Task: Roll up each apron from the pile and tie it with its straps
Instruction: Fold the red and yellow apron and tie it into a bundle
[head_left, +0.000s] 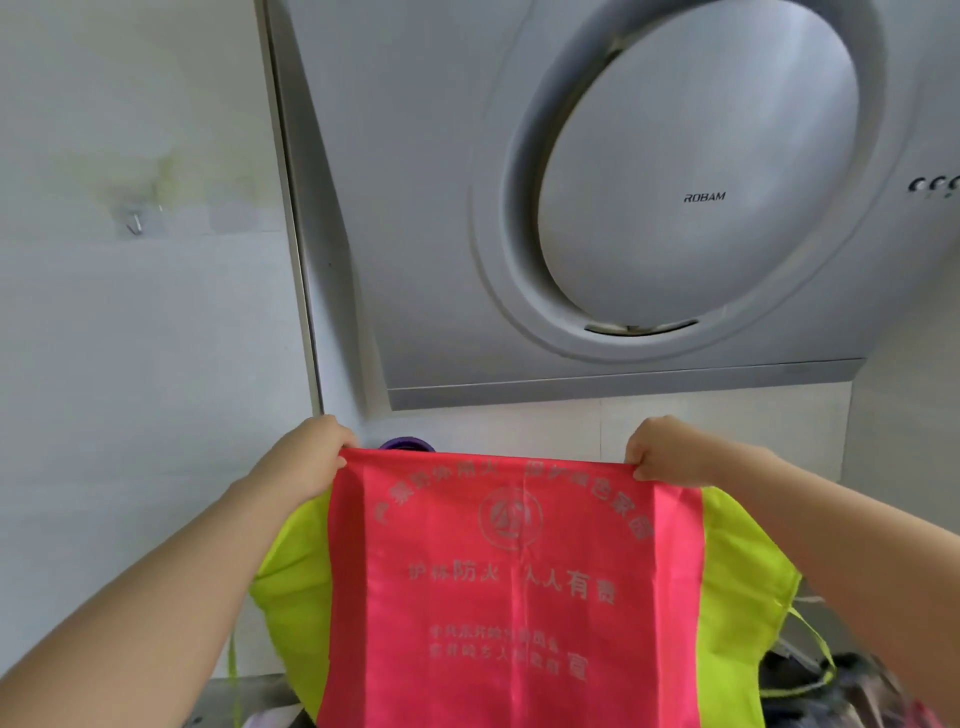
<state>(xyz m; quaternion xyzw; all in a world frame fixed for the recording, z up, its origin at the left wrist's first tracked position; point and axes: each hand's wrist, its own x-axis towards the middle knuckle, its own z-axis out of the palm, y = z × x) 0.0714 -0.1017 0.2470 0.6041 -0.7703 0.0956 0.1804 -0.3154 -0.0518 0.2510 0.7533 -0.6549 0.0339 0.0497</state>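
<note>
A red apron (509, 597) with grey printed characters and a round emblem hangs spread out in front of me, held up by its top edge. My left hand (306, 457) pinches its top left corner. My right hand (665, 452) pinches the top right corner. A yellow-green apron (737, 582) shows behind the red one on both sides, with thin yellow-green straps (813, 642) trailing at the lower right. The lower ends of both aprons run out of the frame.
A grey range hood (623, 208) with a large round panel fills the wall ahead, close above my hands. White tiled wall (130, 312) lies to the left. A purple round object (408, 444) peeks over the apron's top edge. Dark cloth (831, 686) sits at the lower right.
</note>
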